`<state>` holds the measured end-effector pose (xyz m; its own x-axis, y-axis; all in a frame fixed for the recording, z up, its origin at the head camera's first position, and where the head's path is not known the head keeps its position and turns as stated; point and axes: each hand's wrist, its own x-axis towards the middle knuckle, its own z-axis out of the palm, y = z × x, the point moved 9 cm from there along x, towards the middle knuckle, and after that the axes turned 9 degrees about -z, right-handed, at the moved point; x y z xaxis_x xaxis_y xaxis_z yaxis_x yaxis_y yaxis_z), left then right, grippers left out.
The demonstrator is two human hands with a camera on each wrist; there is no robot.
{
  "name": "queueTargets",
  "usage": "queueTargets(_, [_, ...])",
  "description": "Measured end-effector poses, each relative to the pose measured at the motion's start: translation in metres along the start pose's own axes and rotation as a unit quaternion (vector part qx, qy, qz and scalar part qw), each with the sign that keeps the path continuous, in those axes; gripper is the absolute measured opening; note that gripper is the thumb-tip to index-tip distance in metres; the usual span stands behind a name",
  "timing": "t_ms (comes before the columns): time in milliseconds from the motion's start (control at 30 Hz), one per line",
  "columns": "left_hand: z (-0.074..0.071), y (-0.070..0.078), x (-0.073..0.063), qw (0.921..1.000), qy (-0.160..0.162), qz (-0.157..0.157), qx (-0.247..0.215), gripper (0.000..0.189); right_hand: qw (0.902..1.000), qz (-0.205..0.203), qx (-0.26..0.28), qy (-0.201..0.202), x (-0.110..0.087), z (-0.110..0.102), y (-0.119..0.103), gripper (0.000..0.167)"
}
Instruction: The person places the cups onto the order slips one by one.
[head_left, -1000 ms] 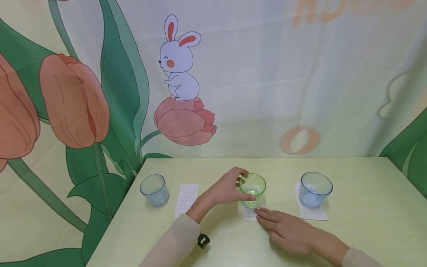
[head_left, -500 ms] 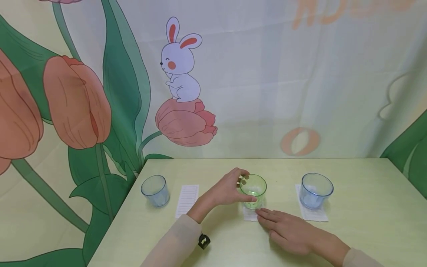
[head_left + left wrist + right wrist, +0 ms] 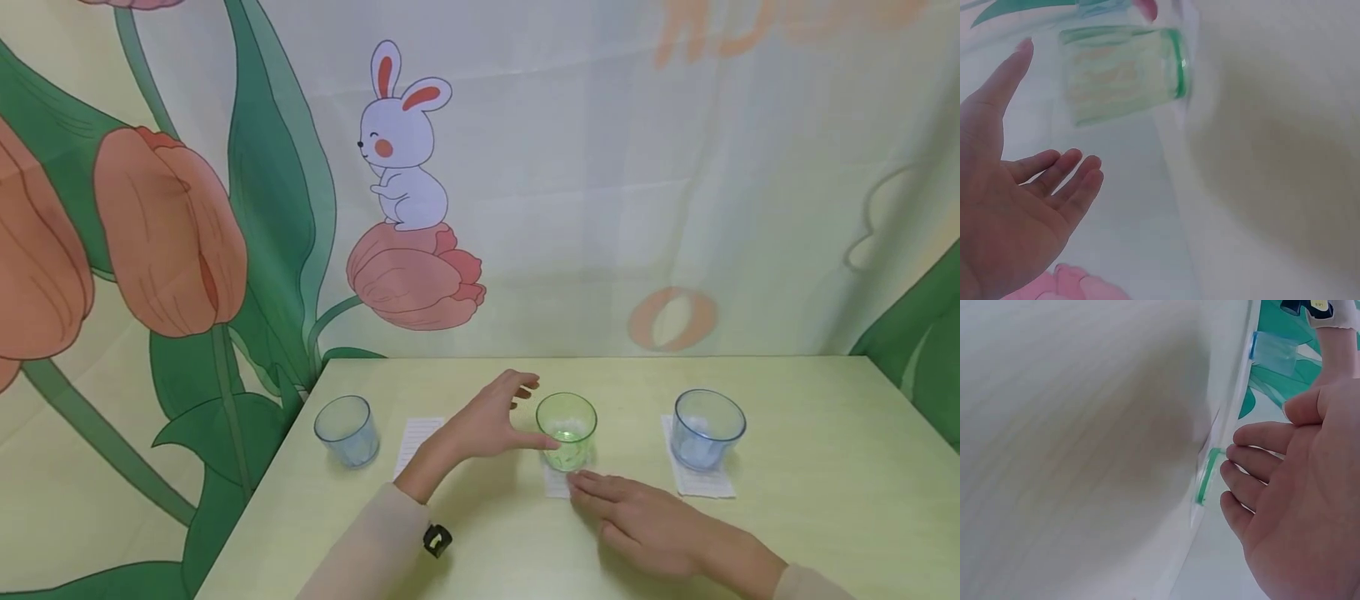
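Note:
A green glass stands upright on a small slip of lined paper in the middle of the table. Just left of it is my left hand, fingers spread and thumb across the glass's front in the head view. The left wrist view shows a gap between this hand and the glass. My right hand lies low in front of the glass, fingers extended, fingertips at the paper's right edge. In the right wrist view, the fingers of this hand hide part of the glass.
At the left stands a blue glass on the bare table, beside another lined paper slip. To the right, a second blue glass stands on a paper slip. A printed curtain hangs behind the table.
My left hand has let go of the green glass and drawn back slightly to the left, its fingers off the rim. The glass and my right hand have stayed in place.

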<state>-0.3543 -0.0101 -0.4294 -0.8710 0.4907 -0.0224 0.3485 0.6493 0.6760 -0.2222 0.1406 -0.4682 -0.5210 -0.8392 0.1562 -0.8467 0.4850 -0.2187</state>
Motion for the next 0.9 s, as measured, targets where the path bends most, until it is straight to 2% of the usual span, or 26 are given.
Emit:
queueTargets(200, [-0.043, -0.002, -0.021, 0.9989, 0.042, 0.010, 0.018, 0.098, 0.9993, -0.028, -0.009, 0.022, 0.007, -0.006, -0.015, 0.045])
queueTargets(300, [-0.067, -0.012, -0.031, 0.9971, 0.071, -0.005, 0.027, 0.100, 0.9984, -0.041, -0.018, 0.033, 0.015, -0.006, -0.022, 0.045])
queueTargets(400, [-0.089, -0.027, -0.041, 0.9947, 0.096, -0.025, 0.026, 0.102, 0.9981, -0.047, -0.018, 0.036, 0.025, -0.005, -0.028, 0.046])
queueTargets(567, [-0.118, -0.053, -0.055, 0.9907, 0.122, -0.059, 0.017, 0.104, 0.9985, -0.044, -0.003, 0.031, 0.040, -0.004, -0.035, 0.048])
queueTargets(733, [-0.140, -0.081, -0.068, 0.9870, 0.135, -0.083, 0.021, 0.108, 0.9987, -0.040, 0.018, 0.027, 0.060, -0.002, -0.037, 0.050])
queueTargets(900, [-0.159, -0.111, -0.086, 0.9844, 0.144, -0.099, 0.019, 0.108, 0.9991, -0.034, 0.024, 0.012, 0.083, 0.002, -0.038, 0.052])
